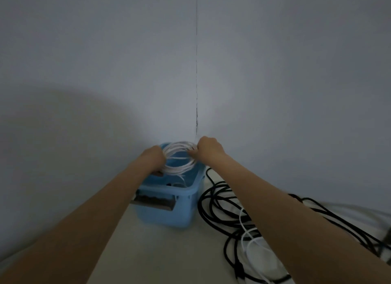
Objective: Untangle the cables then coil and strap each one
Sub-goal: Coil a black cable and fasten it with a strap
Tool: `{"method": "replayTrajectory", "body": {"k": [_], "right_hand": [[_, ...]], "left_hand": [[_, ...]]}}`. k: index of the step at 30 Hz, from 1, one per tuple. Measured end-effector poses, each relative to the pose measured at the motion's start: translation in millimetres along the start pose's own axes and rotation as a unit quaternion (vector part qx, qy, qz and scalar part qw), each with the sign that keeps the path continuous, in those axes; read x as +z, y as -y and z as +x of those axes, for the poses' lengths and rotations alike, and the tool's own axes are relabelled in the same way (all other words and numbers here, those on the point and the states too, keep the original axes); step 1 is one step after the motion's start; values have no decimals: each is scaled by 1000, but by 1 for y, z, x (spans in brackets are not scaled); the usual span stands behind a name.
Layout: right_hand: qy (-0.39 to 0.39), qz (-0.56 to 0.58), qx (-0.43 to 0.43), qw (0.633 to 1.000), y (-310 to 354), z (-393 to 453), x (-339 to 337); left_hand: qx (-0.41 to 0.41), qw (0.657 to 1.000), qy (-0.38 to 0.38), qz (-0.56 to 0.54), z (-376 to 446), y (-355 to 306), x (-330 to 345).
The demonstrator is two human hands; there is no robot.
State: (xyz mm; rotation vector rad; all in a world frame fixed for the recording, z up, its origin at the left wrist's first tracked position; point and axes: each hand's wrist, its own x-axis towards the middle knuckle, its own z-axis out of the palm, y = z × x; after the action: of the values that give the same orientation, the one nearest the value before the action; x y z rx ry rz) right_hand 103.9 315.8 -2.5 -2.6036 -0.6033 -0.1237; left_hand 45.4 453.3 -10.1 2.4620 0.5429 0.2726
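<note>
Left hand [154, 156]: curled round the left side of the white cable coil [179, 158], fingers closed on its bundled loops
Right hand [208, 149]: curled over the right side of the same coil, fingers gripping the strands near the top right
White cable coil: round bundle of several loops, held up between both hands, just above the open top of the blue basket [169, 211]; a loose end hanging from its lower edge down into the basket
Blue basket: on the table [152, 252], close to the wall corner [196, 93], label holder on the near wall; contents dim and hard to make out
Black cables [213, 207]: loose tangled loops on the table, just right of the basket, running under the right forearm
Loose white cable [252, 244]: uncoiled, lying across and among the black cables, near the right forearm
Lighting: dim, details of fingertips blurred
</note>
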Motion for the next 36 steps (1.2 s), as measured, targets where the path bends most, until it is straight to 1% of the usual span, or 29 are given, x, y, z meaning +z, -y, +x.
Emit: {"method": "replayTrajectory", "body": {"k": [1,3,5,8,10,12,15,17,19,22,26,29,30,32,34,36], "right_hand": [[-3,-49,-11,999,4,1,3],[4,-148,-19,989,13,2,12],[-4,-214,-31,976,16,4,21],[-29,-236,-41,970,16,6,31],[-32,-211,-33,976,15,5,32],[-22,-171,-22,985,16,2,28],[-7,-179,-29,983,18,-7,10],[1,-180,-40,983,14,-19,-11],[10,-169,-38,985,1,-40,-37],[31,-166,-31,985,-30,-76,-78],[109,-193,37,974,-83,-152,-128],[117,-187,101,970,-122,-215,-156],[118,-187,124,967,-138,-241,-166],[151,-195,161,956,-163,-278,-175],[219,-185,209,935,-190,-322,-180],[288,-160,241,913,-214,-360,-177]], "left_hand": [[4,996,17,91,2,2,0],[11,971,29,236,2,6,2],[17,956,24,292,3,7,5],[35,946,2,322,1,6,7],[51,944,-4,326,0,3,6],[91,945,-19,315,-2,-2,4],[144,948,-46,281,-10,-15,1],[191,949,-70,242,-21,-31,3],[233,950,-78,191,-38,-54,13],[294,943,-65,141,-71,-96,36],[381,920,15,91,-133,-149,77],[440,890,91,77,-181,-179,109],[465,874,121,74,-202,-192,121],[503,843,174,79,-233,-204,137],[536,803,241,104,-265,-217,154],[547,759,324,144,-289,-222,171]]}}
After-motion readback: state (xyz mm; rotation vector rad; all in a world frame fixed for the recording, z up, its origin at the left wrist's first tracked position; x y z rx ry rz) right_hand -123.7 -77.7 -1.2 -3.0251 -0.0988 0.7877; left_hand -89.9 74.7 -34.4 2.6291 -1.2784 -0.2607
